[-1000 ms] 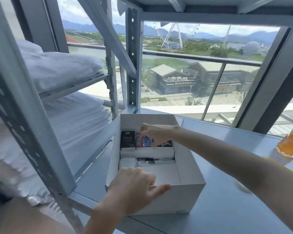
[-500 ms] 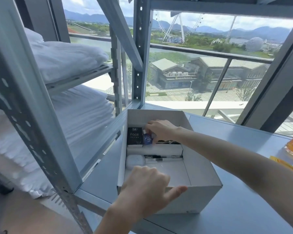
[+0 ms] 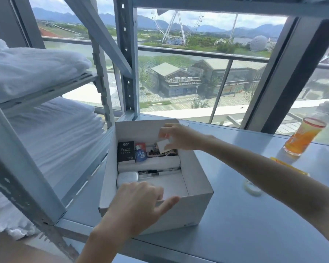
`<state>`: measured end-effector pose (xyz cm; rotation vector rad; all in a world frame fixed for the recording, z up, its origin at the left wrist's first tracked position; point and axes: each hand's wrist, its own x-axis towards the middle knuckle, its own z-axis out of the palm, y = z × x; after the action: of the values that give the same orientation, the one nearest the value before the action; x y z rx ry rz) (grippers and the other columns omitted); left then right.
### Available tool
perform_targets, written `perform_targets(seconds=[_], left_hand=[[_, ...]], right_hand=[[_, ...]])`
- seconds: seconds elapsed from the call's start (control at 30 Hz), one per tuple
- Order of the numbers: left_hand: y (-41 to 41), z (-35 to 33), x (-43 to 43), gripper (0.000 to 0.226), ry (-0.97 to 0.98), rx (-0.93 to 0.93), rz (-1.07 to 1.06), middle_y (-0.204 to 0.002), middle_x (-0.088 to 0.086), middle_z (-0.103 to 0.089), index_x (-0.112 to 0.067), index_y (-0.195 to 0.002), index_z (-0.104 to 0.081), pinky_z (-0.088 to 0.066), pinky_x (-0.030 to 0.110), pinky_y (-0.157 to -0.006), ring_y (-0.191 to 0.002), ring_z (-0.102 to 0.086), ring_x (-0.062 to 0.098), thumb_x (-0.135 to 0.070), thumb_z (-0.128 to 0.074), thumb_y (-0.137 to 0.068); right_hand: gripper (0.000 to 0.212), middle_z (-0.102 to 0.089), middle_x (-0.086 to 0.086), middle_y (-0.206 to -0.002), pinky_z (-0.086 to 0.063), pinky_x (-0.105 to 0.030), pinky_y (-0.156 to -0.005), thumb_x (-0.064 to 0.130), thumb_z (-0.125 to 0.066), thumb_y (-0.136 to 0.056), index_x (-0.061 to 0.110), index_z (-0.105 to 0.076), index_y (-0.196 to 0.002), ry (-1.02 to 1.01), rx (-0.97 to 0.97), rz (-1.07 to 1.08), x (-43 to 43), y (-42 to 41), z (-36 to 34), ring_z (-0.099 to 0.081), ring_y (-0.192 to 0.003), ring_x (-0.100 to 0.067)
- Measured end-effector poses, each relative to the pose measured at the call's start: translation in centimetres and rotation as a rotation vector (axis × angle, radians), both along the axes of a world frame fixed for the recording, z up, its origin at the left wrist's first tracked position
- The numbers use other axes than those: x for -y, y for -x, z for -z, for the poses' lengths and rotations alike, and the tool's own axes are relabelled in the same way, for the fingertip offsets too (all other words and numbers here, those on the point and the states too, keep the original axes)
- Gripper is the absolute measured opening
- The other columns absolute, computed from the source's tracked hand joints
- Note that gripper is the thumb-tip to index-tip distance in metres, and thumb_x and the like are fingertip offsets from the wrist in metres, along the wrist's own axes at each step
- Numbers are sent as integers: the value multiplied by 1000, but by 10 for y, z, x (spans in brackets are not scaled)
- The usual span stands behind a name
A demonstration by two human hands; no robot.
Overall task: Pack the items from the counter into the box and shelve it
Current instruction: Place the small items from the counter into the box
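At the far left a metal rack (image 3: 17, 164) carries folded white linen (image 3: 51, 133) on two levels. The box (image 3: 188, 211), open-topped white card, stands at the left end of the counter (image 3: 254, 224), close against the rack. The left hand (image 3: 139, 204) grips its near wall, fingers curled over the rim and thumb lying outside. Inside, a card partition makes a far compartment holding, from the left, a black carton marked "Face" (image 3: 126, 151), a small blue bottle (image 3: 141, 155) and dark items too jumbled to identify. The near compartment holds a white case (image 3: 127, 177) in its left corner with pens (image 3: 158, 172) beside it along the partition; the rest of its floor is bare. The right hand (image 3: 179, 136) hovers over the far right corner of the box, pinching a small white packet (image 3: 164, 145). Unpacked on the counter to the right are a clear ring (image 3: 252, 186), a yellow packet (image 3: 285, 164) and, near the far right edge, an orange drink bottle (image 3: 302, 137). Judgement: the packet is light and flat, so a pinch suffices. The box looks light but thin-walled and liable to flex; it should be lifted by two opposite walls or under the base and kept level, its contents being loose.
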<state>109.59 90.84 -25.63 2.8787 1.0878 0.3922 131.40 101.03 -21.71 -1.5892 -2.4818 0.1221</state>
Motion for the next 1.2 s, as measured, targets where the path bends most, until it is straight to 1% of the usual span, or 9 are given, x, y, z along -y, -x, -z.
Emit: perform_targets(seconds=[0.1, 0.23, 0.33, 0.43, 0.57, 0.73, 1.0, 1.1, 1.2], left_hand=[[-25, -4, 6, 73, -43, 32, -9, -71, -13, -57, -27, -71, -47, -46, 28, -68, -65, -53, 7, -79, 5, -70], [-69, -6, 15, 70, -132, 11, -53, -84, -14, -63, -29, -87, -55, -36, 27, -59, -76, -59, 8, -76, -6, -76], [-93, -2, 24, 57, -81, -42, -59, -87, -14, -64, -29, -85, -52, -33, 28, -61, -82, -61, 10, -76, -19, -80], [-106, 0, 31, 47, -46, -62, -103, -71, -9, -54, -28, -68, -39, -34, 28, -61, -72, -57, 14, -71, -29, -84], [-104, 0, 31, 43, -29, -68, -153, -63, -9, -48, -28, -61, -33, -36, 27, -60, -64, -51, 14, -63, -36, -86], [-95, 4, 30, 41, -87, -64, -107, -77, -9, -63, -28, -72, -40, -35, 28, -60, -71, -58, 14, -66, -33, -85], [-25, -7, 3, 67, 12, -28, -80, -73, -15, -59, -33, -70, -45, -35, 25, -60, -69, -53, 5, -90, -12, -61], [2, -10, -5, 67, 5, -47, -88, -67, -17, -53, -33, -62, -40, -30, 18, -54, -59, -43, -3, -94, -12, -57], [20, -5, -8, 77, -4, -76, -115, -67, -13, -54, -28, -64, -44, -42, 24, -60, -60, -48, 6, -95, -6, -55]], right_hand=[[24, -59, 1, -97, -47, -20, -72, 18, -70, -81, 10, -62, -103, -41, -101, 48, 41, -47, -12, -54, -80, -8], [22, -61, -1, -95, -53, -27, -73, 13, -72, -80, 8, -65, -100, -95, -187, 262, 95, -120, -9, -58, -80, -11], [30, -60, -7, -106, -49, -29, -80, 16, -72, -80, 9, -64, -107, 119, -80, 426, 128, -166, 12, -61, -94, -21], [47, -51, -8, -122, -41, -28, -88, 25, -69, -82, 17, -54, -125, 372, 45, 521, 150, -191, 49, -54, -110, -22], [59, -48, -5, -125, -42, -31, -94, 32, -72, -76, 24, -49, -130, 461, 57, 561, 158, -198, 83, -49, -114, -22], [60, -51, -6, -119, -44, -34, -94, 28, -78, -70, 22, -53, -124, 435, 18, 515, 145, -191, 78, -50, -111, -22], [60, -56, -5, -113, -53, -33, -83, 25, -82, -67, 15, -58, -121, -82, -285, 196, 82, -91, -24, -58, -96, -20], [59, -56, -5, -116, -50, -27, -79, 27, -80, -69, 17, -56, -123, -109, -231, 54, 50, -36, -34, -57, -95, -17], [62, -55, -3, -123, -37, -20, -81, 24, -77, -72, 16, -52, -128, -26, -64, -29, 15, 9, -16, -48, -99, -10]])
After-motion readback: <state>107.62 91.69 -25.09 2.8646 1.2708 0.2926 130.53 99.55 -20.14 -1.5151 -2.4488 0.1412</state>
